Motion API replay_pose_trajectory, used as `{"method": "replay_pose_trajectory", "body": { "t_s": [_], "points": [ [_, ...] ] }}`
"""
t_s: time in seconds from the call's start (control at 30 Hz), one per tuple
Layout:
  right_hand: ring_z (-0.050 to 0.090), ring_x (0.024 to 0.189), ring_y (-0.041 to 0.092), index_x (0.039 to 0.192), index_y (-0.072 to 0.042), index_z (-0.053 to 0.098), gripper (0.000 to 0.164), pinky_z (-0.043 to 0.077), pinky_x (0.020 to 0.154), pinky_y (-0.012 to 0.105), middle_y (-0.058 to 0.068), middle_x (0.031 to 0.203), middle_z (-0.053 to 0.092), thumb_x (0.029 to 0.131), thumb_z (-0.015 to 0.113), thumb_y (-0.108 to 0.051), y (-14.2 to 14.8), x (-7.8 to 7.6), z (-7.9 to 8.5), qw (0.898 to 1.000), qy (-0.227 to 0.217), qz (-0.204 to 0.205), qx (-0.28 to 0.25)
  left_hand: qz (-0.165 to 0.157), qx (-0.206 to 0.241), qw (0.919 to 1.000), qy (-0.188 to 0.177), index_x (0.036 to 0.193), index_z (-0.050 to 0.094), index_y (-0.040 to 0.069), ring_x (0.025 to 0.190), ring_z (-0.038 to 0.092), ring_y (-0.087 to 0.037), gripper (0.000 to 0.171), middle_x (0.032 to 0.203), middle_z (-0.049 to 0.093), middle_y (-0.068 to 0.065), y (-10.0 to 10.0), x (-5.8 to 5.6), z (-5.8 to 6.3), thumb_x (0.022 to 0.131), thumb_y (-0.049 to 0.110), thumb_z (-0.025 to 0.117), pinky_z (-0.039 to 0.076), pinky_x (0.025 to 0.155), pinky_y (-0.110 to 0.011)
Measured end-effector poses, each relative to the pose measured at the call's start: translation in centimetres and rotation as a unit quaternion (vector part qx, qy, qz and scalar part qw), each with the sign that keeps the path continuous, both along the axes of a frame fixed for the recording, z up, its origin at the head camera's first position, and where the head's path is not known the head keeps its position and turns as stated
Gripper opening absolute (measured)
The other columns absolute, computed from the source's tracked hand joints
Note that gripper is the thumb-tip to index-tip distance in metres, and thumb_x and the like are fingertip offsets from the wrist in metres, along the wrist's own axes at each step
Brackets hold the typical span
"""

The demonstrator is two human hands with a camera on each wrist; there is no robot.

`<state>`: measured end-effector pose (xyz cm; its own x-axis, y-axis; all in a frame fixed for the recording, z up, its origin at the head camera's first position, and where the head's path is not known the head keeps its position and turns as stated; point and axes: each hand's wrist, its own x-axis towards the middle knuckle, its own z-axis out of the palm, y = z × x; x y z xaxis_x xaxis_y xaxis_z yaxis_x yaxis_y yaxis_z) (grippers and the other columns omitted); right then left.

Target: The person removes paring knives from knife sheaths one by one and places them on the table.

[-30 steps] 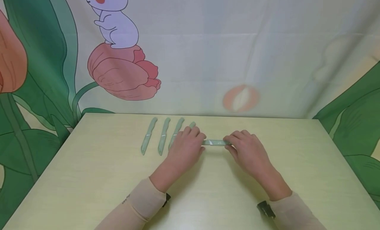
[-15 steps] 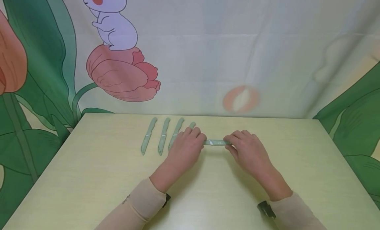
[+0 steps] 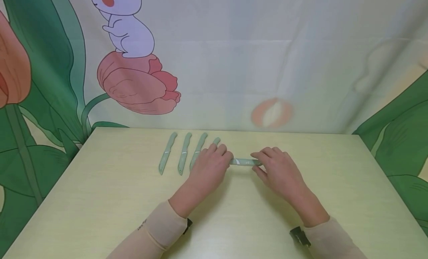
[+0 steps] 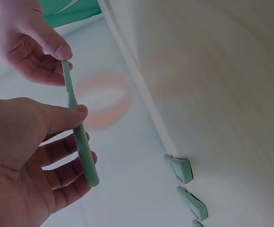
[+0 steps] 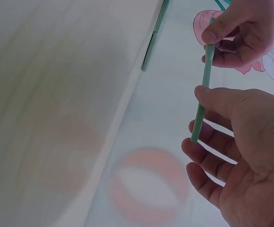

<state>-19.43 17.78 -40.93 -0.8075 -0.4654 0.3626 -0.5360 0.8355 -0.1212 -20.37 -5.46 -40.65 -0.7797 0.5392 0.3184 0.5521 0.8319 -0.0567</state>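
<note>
A pale green paring knife [image 3: 245,162], its blade in a matching sheath, is held crosswise above the table between both hands. My left hand [image 3: 210,168] grips the thicker handle, thumb on one side and curled fingers behind it in the left wrist view. At the sheath end, my right hand [image 3: 282,173] holds the knife loosely; the thumb lies across it in the right wrist view, the other fingers half curled behind. Similar green knives lie in a row to the left: the leftmost knife [image 3: 167,154], another knife [image 3: 184,154], and more partly hidden by my left hand.
The pale wooden table [image 3: 117,199] ends at a straight back edge close behind the row of knives. A printed curtain [image 3: 217,65] with tulips and a white animal hangs behind it.
The sheath end of the held knife has dipped slightly. My right thumb and fingers have spread a little, showing more of that end. My left hand keeps its grip, barely moved.
</note>
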Motion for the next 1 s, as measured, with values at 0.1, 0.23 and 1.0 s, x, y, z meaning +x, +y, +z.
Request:
{"method": "replay_pose_trajectory", "body": {
  "t_s": [0.1, 0.23, 1.0],
  "points": [
    [0.065, 0.099, 0.030, 0.124, -0.007, 0.074, 0.039, 0.055, 0.077, 0.045, 0.008, 0.112, 0.072, 0.089, 0.088, -0.017, -0.3, 0.1, -0.1, 1.000, 0.001, 0.006, -0.004, -0.001, -0.009, 1.0000, 0.000, 0.106, 0.073, 0.012, 0.084, 0.053, -0.022, 0.014, 0.092, 0.059, -0.003, 0.1, 0.2, 0.1, 0.095, 0.016, 0.081, 0.048, 0.069, -0.031],
    [0.065, 0.098, 0.030, 0.126, -0.007, 0.073, 0.043, 0.054, 0.077, 0.043, 0.007, 0.112, 0.071, 0.088, 0.090, -0.017, -0.7, 0.3, -0.3, 1.000, 0.009, 0.023, -0.005, -0.009, -0.017, 0.9998, 0.001, 0.106, 0.073, 0.012, 0.084, 0.053, -0.022, 0.014, 0.093, 0.059, -0.002, 0.2, 0.5, 0.1, 0.095, 0.016, 0.081, 0.048, 0.070, -0.031],
    [0.060, 0.084, 0.022, 0.112, -0.009, 0.078, 0.028, 0.048, 0.068, 0.032, 0.001, 0.098, 0.068, 0.086, 0.090, -0.011, -1.5, 0.8, -0.9, 0.998, 0.036, 0.049, 0.000, -0.022, -0.031, 0.9991, 0.017, 0.102, 0.074, 0.013, 0.078, 0.048, -0.019, 0.005, 0.090, 0.057, -0.001, 0.8, 1.4, -0.2, 0.098, 0.011, 0.076, 0.044, 0.066, -0.028]
  ]
}}
